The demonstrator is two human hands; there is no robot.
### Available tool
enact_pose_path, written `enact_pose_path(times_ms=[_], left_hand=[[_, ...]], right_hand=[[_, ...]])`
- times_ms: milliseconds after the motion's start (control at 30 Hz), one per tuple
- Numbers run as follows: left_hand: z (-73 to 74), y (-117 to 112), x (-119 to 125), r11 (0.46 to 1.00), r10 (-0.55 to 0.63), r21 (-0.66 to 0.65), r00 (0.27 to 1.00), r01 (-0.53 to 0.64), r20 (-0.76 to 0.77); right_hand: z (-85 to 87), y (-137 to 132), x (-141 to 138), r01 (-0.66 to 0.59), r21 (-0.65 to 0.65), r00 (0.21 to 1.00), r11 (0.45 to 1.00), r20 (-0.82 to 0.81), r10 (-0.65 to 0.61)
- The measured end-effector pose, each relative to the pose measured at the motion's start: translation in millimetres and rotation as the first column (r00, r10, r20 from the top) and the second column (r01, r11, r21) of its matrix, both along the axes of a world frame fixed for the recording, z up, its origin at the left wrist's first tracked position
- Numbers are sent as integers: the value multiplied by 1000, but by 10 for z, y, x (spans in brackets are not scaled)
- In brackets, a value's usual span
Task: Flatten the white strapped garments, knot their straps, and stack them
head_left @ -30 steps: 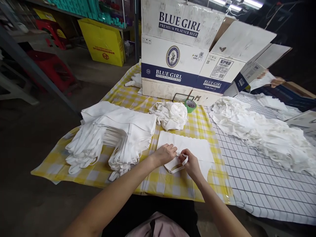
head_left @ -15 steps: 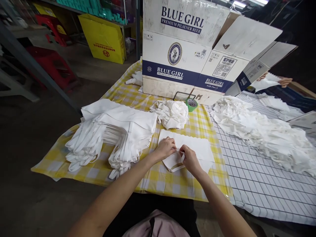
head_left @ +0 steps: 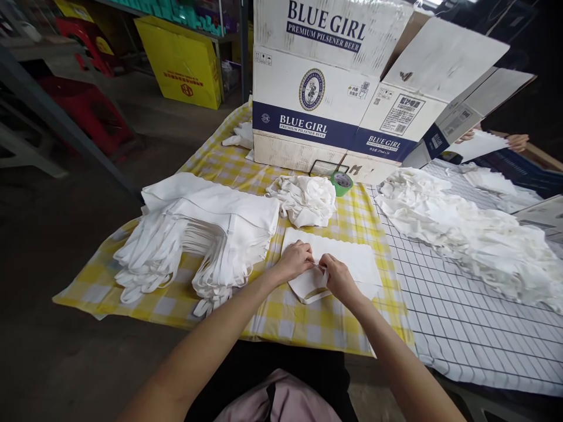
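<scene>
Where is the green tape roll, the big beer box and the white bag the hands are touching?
green tape roll [head_left: 342,183], head view, on its top ring.
beer box [head_left: 308,94], head view, on its front wall.
white bag [head_left: 352,261], head view, on its flat cloth.

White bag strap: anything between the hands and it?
Nothing visible. Left hand and right hand both rest on the flat white bag, pinching its strap between them.

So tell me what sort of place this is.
Probably a small workshop or warehouse packing cloth bags: a stack of white bags, a beer carton on the table, and storage shelving behind.
</scene>
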State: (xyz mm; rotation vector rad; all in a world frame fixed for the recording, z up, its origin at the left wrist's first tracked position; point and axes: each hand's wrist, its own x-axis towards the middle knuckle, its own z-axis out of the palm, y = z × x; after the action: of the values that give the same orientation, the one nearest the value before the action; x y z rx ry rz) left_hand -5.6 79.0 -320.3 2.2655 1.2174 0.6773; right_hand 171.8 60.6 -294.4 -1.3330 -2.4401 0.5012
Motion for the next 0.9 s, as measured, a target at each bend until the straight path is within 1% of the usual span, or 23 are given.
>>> enact_pose_path(times_ms=[333, 567, 667, 767, 900], left_hand=[[-2, -2, -18, 1000, -19, 6, 1000, 18, 23], [7, -9, -23, 1000, -4, 5, 998, 4, 55], [-4, -16, -9, 1000, 9, 6, 998, -9, 59], [-29, -21, 14, 999, 31, 7, 998, -31, 63], [-44, -30, 21, 999, 42, -10, 997, -41, 71]], right_hand=[[-6, 35, -6, -33, -8, 999, 999, -43, 33], [-47, 25, -117, 4, -29, 988, 1000, -153, -8], [-77, 24, -149, 49, -67, 970, 997, -235, -63], [-124, 3, -154, 121, -130, 930, 984, -333, -159], [-148, -120, -141, 209, -308, 813, 928, -473, -340]])
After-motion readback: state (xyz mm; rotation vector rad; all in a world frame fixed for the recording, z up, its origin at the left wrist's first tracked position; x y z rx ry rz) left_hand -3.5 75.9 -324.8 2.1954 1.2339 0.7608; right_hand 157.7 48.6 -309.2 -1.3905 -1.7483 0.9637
